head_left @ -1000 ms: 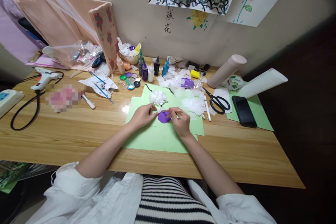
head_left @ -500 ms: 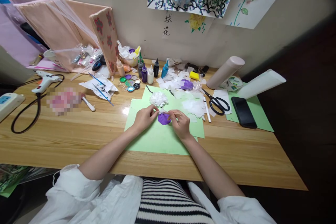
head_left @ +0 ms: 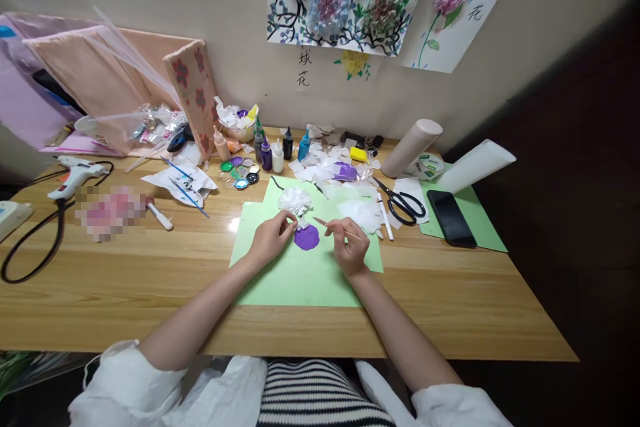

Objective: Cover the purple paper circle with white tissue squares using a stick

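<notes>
My left hand is closed, thumb and forefinger pinched at a small white paper piece at the top edge of a flat purple disc. In my right hand is a thin pointed stick, its tip to the upper left, apart from the disc. Just behind the fingers lies a fluffy white paper flower. Everything here rests on pale green card. Dark stem-like pieces show behind the flower.
White paper scraps, a white pen, black scissors and a phone lie on the right. Paint bottles stand at the back. Leftward are paintbrushes and a glue gun with its cable.
My right hand has drawn the stick back up and right, away from the purple disc, which now shows whole. My left hand stays beside it. The camera view has shifted slightly.
</notes>
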Motion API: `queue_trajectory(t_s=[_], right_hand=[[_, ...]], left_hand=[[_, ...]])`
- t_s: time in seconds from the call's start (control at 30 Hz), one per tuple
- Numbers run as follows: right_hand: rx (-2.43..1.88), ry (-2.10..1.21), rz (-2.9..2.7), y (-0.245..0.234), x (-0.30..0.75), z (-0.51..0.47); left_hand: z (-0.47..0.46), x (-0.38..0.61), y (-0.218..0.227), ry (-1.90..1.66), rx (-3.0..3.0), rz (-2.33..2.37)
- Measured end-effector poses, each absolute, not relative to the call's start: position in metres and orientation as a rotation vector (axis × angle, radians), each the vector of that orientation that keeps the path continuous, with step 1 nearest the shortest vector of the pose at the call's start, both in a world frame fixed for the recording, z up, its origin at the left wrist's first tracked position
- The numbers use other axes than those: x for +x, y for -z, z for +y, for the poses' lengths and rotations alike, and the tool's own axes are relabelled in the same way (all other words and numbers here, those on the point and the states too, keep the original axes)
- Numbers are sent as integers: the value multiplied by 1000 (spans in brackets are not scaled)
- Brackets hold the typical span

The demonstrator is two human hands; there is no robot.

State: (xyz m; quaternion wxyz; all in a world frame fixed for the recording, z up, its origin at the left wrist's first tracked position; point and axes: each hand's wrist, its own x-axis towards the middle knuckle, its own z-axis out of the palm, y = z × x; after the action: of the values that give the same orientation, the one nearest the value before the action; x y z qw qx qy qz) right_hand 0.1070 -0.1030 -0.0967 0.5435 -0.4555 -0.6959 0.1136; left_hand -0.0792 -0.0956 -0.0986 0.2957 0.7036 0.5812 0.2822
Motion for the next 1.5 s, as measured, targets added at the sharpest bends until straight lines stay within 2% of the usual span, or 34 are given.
queue_trajectory(t_s=[0.13,0.27,0.5,0.77,1.0,1.5], right_hand=[[-1208,-288,-1581,88,141,-84],[-1449,-289,-1765,92,169,-64],[-1544,-319,-1827,108,174,-59],[-1595,-252,-1739,104,171,-60],[-1525,-374,-1860,105,171,-61],[-1529,-358,-1686,98,170,-61]], left_hand=[[-95,-81,96,-768,1815,1545],[-95,-82,93,-793,1772,1541],[-94,-82,92,-831,1705,1513],[-94,-83,94,-848,1687,1498],[-94,-83,96,-853,1664,1501],[-93,-83,97,-856,1652,1486]])
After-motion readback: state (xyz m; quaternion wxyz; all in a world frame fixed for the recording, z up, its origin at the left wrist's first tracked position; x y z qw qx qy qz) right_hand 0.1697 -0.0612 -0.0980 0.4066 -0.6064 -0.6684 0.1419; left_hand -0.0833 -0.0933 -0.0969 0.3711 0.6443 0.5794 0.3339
